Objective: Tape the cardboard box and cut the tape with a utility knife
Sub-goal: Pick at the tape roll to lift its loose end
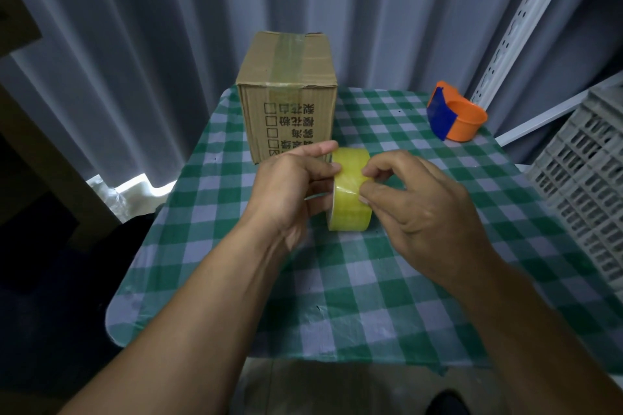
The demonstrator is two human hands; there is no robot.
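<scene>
box: closed, taped on top | left hand: grips tape roll | right hand: pinches roll's surface

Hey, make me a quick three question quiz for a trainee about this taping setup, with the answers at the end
1. True or false: the left hand holds the yellow tape roll.
2. What are the right hand fingertips doing? A) picking at the roll's surface B) holding a knife
3. What runs over the cardboard box top?

Key: 1 true. 2 A. 3 a strip of clear tape.
</scene>
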